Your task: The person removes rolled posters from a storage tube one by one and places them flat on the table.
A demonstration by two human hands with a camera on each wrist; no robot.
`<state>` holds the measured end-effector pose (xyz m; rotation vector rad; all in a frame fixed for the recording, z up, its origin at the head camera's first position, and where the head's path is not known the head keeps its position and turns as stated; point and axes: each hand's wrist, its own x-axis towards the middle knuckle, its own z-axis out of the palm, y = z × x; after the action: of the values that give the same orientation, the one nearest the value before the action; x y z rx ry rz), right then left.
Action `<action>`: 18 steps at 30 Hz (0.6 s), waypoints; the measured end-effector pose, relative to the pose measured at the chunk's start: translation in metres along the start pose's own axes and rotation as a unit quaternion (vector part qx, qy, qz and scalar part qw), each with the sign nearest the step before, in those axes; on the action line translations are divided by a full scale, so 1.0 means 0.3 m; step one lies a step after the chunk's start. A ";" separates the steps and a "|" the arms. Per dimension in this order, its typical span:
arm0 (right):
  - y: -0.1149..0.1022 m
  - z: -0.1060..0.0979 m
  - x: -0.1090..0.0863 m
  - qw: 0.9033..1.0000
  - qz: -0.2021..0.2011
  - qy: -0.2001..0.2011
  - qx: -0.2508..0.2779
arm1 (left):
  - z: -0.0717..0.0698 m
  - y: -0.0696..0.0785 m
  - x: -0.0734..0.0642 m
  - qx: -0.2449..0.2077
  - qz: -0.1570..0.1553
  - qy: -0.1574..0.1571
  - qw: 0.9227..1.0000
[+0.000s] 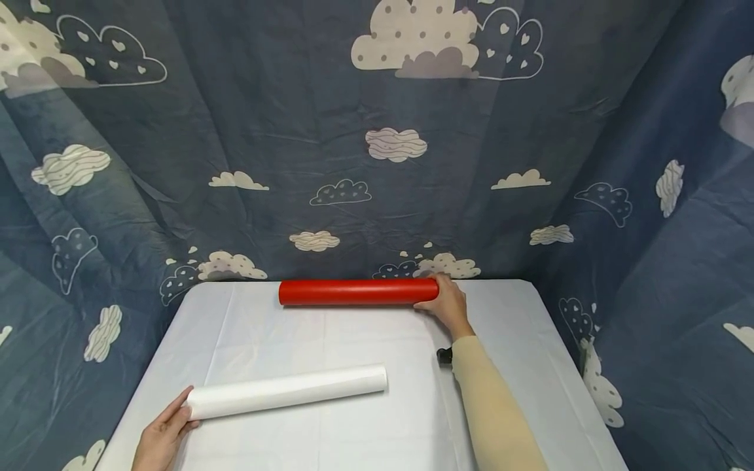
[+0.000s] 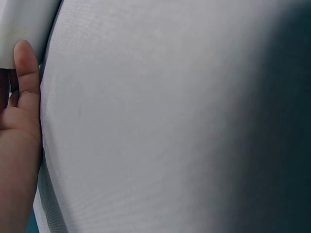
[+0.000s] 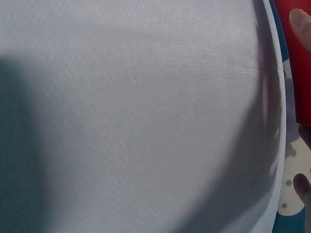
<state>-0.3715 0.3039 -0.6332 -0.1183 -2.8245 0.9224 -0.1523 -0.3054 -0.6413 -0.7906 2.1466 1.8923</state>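
Tabletop: left grip pinches white roll, right grip red roll, at outer ends.

Head view bright, clear; 2 wrist views dimmer, dark blur at 1 side.

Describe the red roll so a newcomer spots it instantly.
Find the white table, then its far edge by the curtain. The red roll runs along it, its right end in the right hand. Its colour sets it apart from the nearer white roll.
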 end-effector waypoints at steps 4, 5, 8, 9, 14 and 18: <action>0.005 0.011 -0.002 1.000 0.011 -0.011 -0.007 | -0.001 -0.005 0.001 0.003 0.004 0.011 1.000; 0.007 0.015 -0.004 1.000 0.017 -0.017 -0.009 | -0.001 -0.005 0.001 0.002 0.005 0.011 1.000; 0.013 0.024 -0.010 0.999 0.036 -0.032 -0.012 | 0.000 -0.005 0.001 0.002 0.008 0.013 1.000; 0.013 0.026 -0.013 0.998 0.041 -0.036 -0.011 | 0.000 -0.005 0.001 0.004 0.008 0.014 1.000; 0.010 0.028 -0.020 0.998 0.055 -0.040 -0.001 | 0.001 -0.006 -0.001 0.011 0.012 0.015 1.000; 0.004 0.020 -0.026 0.997 0.062 -0.048 0.005 | 0.003 -0.006 -0.001 0.009 0.015 0.017 1.000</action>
<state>-0.3651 0.3004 -0.6396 -0.2584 -2.9290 0.9950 -0.1513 -0.3045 -0.6429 -0.7988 2.2036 1.8846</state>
